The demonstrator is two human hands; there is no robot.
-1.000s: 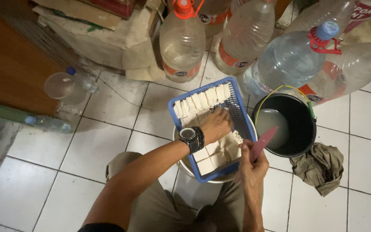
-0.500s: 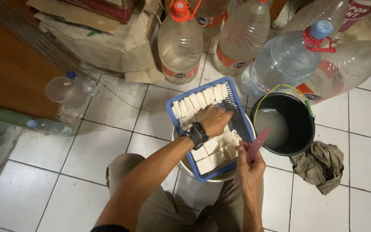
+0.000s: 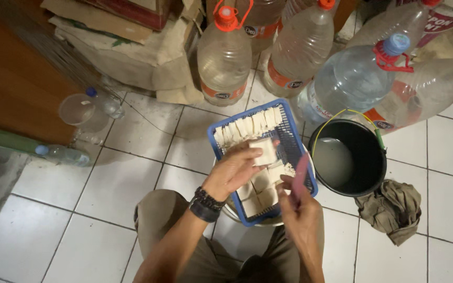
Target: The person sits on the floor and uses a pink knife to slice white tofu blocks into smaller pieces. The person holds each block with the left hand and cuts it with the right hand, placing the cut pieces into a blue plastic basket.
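Note:
A blue slotted plastic basket [image 3: 294,135] rests on a pale bucket between my knees, with several pale tofu-like blocks in it, some stood in a row [image 3: 247,126] along its far rim. My left hand [image 3: 234,169], with a dark watch on the wrist, holds one pale square block [image 3: 264,151] lifted above the basket. My right hand [image 3: 301,209] grips a pink-handled knife [image 3: 300,175] at the basket's near right corner, close to the held block.
A black bucket [image 3: 365,181] with cloudy water stands right of the basket, and a crumpled brown rag [image 3: 392,208] lies beside it. Several large clear water jugs [image 3: 224,56] line the far side. Small bottles [image 3: 61,154] and a plastic cup lie left on the tiled floor.
My left hand has come up out of the basket with one pale block in its fingers. My right hand with the knife has shifted left toward the block.

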